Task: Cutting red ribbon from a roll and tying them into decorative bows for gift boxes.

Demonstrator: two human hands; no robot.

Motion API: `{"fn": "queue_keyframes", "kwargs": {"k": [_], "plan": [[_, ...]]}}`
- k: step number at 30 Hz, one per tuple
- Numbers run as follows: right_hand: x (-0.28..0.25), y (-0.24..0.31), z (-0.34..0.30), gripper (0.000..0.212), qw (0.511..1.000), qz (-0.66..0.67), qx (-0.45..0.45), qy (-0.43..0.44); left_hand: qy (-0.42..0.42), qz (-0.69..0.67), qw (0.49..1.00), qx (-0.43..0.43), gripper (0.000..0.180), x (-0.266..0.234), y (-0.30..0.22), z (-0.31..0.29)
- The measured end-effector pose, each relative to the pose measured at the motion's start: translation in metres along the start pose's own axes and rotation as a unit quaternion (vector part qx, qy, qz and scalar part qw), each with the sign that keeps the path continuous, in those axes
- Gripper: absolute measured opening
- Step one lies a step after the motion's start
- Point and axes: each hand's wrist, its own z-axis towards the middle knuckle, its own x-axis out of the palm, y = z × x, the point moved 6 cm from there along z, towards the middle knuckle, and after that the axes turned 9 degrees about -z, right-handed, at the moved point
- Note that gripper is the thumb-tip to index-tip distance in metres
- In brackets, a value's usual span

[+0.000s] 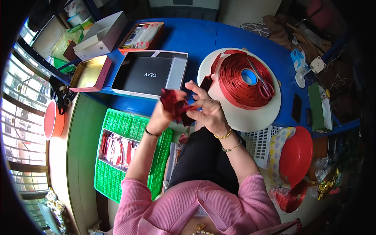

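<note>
Both hands meet in front of me over the near edge of the blue table. My left hand is closed around a dark red ribbon bow. My right hand pinches the same bow from the right, fingers spread above it. A strip of red ribbon runs from the bow up to a big red ribbon roll lying on a round white disc. Scissors rest on top of the roll.
An open black box lies on the table to the left, with a gold-lined pink box and other boxes behind it. A green crate with red packets sits lower left. A white basket and red bowl sit lower right.
</note>
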Motion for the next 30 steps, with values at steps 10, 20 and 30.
{"fn": "queue_keyframes", "kwargs": {"k": [10,20,30], "plan": [[0.011,-0.033,-0.003,0.072,0.974,0.221,0.033,-0.029,0.062,-0.007,0.997,-0.042,0.025,0.020,0.001,-0.008],[0.042,-0.099,-0.073,0.021,0.951,0.053,0.256,0.167,0.093,-0.267,0.949,0.142,0.041,-0.033,-0.111,0.033],[0.006,-0.028,0.011,0.020,0.996,-0.031,-0.032,0.082,0.005,0.085,0.992,0.088,0.050,-0.013,0.009,-0.004]]}}
